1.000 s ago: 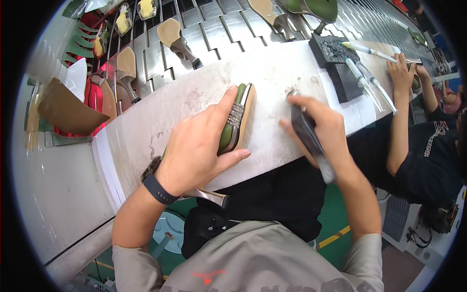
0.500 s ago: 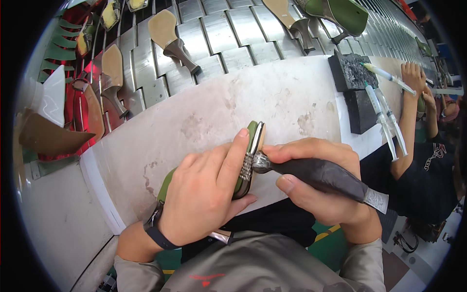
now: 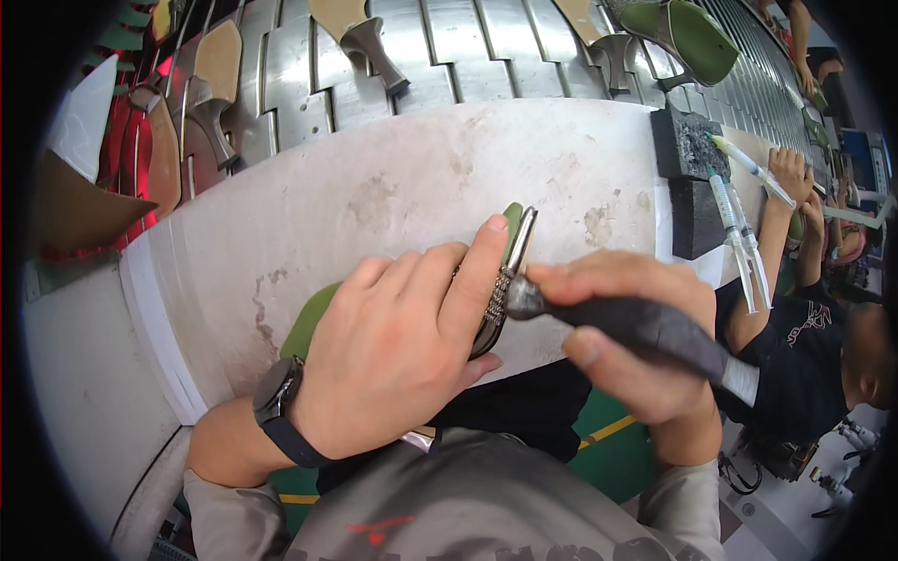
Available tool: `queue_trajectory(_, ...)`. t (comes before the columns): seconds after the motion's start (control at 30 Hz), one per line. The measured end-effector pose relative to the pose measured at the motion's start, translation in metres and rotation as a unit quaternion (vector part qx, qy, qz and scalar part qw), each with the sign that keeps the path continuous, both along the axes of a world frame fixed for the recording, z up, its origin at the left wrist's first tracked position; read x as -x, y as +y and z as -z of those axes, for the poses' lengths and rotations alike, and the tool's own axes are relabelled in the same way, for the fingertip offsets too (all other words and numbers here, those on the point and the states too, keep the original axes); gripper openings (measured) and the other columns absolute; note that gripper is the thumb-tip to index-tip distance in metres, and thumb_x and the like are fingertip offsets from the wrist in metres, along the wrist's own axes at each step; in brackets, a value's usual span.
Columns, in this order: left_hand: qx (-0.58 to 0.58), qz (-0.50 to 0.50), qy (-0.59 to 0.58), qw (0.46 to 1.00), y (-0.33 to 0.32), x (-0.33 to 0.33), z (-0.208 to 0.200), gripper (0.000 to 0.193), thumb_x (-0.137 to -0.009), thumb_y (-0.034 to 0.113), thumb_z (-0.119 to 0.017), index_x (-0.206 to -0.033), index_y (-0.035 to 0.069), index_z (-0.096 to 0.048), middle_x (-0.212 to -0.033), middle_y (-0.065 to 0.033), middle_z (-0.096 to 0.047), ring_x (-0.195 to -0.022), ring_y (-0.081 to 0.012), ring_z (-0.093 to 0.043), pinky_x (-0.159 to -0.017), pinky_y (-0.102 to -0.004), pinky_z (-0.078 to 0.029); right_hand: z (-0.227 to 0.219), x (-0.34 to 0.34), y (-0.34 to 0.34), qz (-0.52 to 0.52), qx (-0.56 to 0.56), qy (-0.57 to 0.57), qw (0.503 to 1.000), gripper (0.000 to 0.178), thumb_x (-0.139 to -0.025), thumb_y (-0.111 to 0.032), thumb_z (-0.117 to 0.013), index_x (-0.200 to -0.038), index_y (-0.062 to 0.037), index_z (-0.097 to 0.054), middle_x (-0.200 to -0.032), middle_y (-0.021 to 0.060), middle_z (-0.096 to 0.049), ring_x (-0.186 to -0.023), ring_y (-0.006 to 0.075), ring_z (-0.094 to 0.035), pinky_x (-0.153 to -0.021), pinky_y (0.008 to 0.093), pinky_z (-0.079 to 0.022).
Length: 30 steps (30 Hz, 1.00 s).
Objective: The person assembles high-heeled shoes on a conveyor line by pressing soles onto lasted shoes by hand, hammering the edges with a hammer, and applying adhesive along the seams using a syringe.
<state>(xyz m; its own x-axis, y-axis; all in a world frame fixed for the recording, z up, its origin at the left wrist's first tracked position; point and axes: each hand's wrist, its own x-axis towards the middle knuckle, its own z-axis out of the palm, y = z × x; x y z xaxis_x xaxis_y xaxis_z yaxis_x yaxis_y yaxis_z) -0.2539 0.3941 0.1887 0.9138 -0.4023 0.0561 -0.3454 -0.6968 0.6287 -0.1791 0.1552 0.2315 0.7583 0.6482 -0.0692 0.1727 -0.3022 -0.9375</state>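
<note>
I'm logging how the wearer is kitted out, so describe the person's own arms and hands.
The left hand and right hand are both ungloved. A black watch with a round case and dark strap is worn on the left arm; the right arm shows none. Short greyish-beige sleeves leave both arms bare below.

Far ahead of me runs a metal conveyor [image 3: 468, 42] of staggered plates, a green shoe [image 3: 697, 42] at its right. On my right I see black blocks [image 3: 697, 220], clear syringes [image 3: 734, 220] beside them, and a co-worker [image 3: 786, 360] in dark clothes. A brown sheet [image 3: 89, 206] curves at my left.
</note>
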Motion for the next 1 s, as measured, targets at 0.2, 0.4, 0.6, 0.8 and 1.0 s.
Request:
queue_trajectory(0.2,0.018,-0.013,-0.018,1.0,0.002,0.004,0.007,0.117,-0.065,0.021,-0.096,-0.162,-0.005,-0.035,-0.114,-0.0185,-0.065,-0.094,-0.037,-0.065,-0.08,-0.0447,-0.051,-0.003,0.04,0.016,-0.019,0.039,-0.183,0.982,0.038,-0.076,0.0,-0.085,-0.111,0.0052,-0.074,-0.112,0.0222,-0.077,-0.103,0.0358,-0.078,-0.089,0.0398,-0.063)
queue_trajectory(0.4,0.02,-0.004,-0.031,0.999,0.001,0.005,0.006,0.114,-0.069,0.017,-0.092,-0.164,-0.005,-0.032,-0.11,-0.0184,-0.064,-0.092,-0.0387,-0.064,-0.08,-0.0451,-0.051,0.033,0.098,0.024,0.094,0.012,-0.286,0.954,0.043,-0.075,0.0,-0.086,-0.114,0.0078,-0.072,-0.115,0.0255,-0.075,-0.105,0.0409,-0.076,-0.089,0.0429,-0.065)
queue_trajectory(0.6,0.069,0.015,-0.013,0.997,0.011,0.009,0.012,0.113,-0.072,0.012,-0.087,-0.166,-0.006,-0.026,-0.115,-0.026,-0.064,-0.101,-0.0468,-0.063,-0.089,-0.0498,-0.052,0.058,0.136,0.049,0.154,0.008,-0.357,0.921,0.044,-0.078,-0.003,-0.086,-0.119,0.0074,-0.072,-0.114,0.0222,-0.076,-0.106,0.0384,-0.076,-0.091,0.0416,-0.064)
queue_trajectory(0.8,0.134,0.024,0.066,0.989,0.052,0.009,0.029,0.057,-0.093,0.036,-0.08,-0.133,-0.001,-0.065,-0.11,-0.0207,-0.07,-0.1,-0.0416,-0.067,-0.09,-0.0442,-0.054,0.043,0.116,0.036,0.091,0.061,-0.393,0.913,0.042,-0.076,-0.005,-0.087,-0.114,0.0058,-0.074,-0.116,0.0211,-0.076,-0.102,0.0359,-0.076,-0.087,0.0402,-0.065)
queue_trajectory(1.0,0.137,0.001,-0.017,0.99,0.049,0.012,0.034,0.05,-0.093,0.035,-0.078,-0.126,-0.001,-0.067,-0.1,-0.0165,-0.07,-0.094,-0.0394,-0.066,-0.084,-0.0453,-0.053,0.047,0.131,0.062,0.062,0.043,-0.314,0.946,0.039,-0.072,-0.006,-0.087,-0.108,0.0058,-0.076,-0.113,0.0206,-0.077,-0.096,0.0335,-0.076,-0.084,0.0377,-0.065)
